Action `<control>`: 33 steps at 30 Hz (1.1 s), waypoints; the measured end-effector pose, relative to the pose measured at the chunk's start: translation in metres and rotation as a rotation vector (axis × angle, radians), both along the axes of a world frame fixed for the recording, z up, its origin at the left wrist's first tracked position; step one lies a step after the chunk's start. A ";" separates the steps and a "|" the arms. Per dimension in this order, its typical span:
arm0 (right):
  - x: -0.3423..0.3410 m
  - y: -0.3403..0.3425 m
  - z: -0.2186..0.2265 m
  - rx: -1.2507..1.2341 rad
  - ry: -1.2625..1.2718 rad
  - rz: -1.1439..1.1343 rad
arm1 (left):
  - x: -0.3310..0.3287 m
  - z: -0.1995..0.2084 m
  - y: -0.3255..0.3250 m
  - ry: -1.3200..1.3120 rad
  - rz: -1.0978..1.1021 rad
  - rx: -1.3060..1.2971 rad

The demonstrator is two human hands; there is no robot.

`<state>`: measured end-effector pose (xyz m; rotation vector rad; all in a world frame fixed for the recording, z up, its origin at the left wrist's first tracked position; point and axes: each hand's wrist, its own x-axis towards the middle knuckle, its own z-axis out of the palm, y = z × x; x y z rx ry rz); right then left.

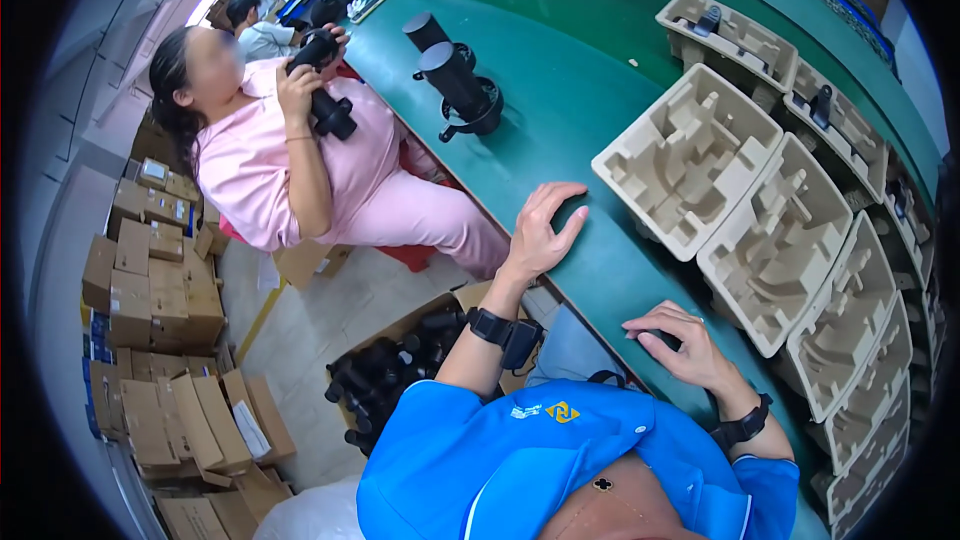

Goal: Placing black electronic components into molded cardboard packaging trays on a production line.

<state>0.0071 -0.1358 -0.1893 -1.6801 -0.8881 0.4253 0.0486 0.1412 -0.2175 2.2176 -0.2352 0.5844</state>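
Note:
My left hand (544,232) is at the edge of the green table (560,140), empty, with thumb and fingers spread apart. Closer to my body, my right hand (685,345) is curled at the same edge. A small black part (664,339) shows between its thumb and fingers; its kind is mostly hidden. Right of both hands stand beige molded pulp trays (690,160) with shaped hollows. Beyond my left hand, two black cylindrical plastic units (455,80) stand upright on the table, the nearer on a round base with a loop handle.
At the left a co-worker in pink (290,155) holds a similar black unit (333,112) in both hands. A carton of black parts (395,370) is on the floor beside me. Cardboard boxes (165,290) are stacked farther left. More trays (730,40) line the right, some with black parts.

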 end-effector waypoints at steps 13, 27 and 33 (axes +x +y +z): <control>-0.007 0.000 0.003 -0.006 0.009 -0.006 | -0.008 0.010 -0.016 -0.106 0.136 0.098; -0.008 0.000 0.002 -0.039 -0.042 0.001 | -0.008 0.003 -0.012 -0.127 0.146 0.054; -0.008 -0.001 0.003 -0.056 -0.035 0.011 | -0.008 0.004 -0.014 -0.134 0.171 0.057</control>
